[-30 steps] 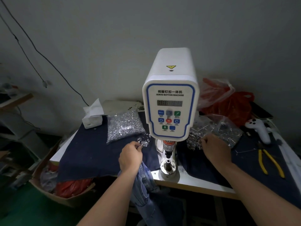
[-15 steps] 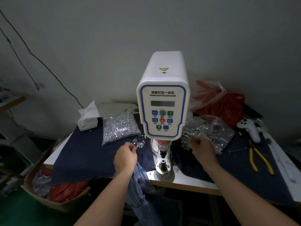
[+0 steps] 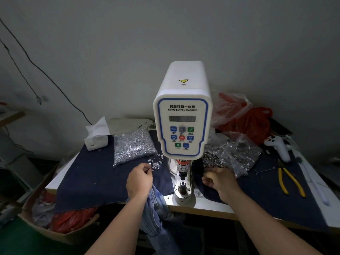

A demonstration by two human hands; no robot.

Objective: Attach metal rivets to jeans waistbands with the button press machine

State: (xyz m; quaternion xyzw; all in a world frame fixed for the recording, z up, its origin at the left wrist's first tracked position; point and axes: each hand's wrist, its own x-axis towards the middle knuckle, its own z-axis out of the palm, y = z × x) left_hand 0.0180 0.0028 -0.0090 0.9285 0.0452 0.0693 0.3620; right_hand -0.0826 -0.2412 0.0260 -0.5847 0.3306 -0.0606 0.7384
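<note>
The white servo button machine (image 3: 184, 126) stands at the table's front edge, with its round lower die (image 3: 182, 188) bare. My left hand (image 3: 139, 181) is left of the die. It grips the blue jeans (image 3: 156, 208), which hang over the table edge, while its fingertips pinch at the loose silver rivets (image 3: 156, 163). Right of the die, my right hand (image 3: 220, 183) hovers with curled fingers. Its fingertips pinch something tiny, seemingly a rivet from the dark loose pile (image 3: 213, 159).
A bag of silver rivets (image 3: 134, 146) lies left of the machine and a bag of darker ones (image 3: 237, 155) right of it. Also in view are a tissue box (image 3: 96, 139), yellow pliers (image 3: 290, 181), a white controller (image 3: 277, 146), red bags (image 3: 248, 120) and a floor carton (image 3: 55, 223).
My right hand has drawn back from the dark rivet pile toward the die, with its fingers curled. My left hand stays at the silver rivets, still holding the jeans.
</note>
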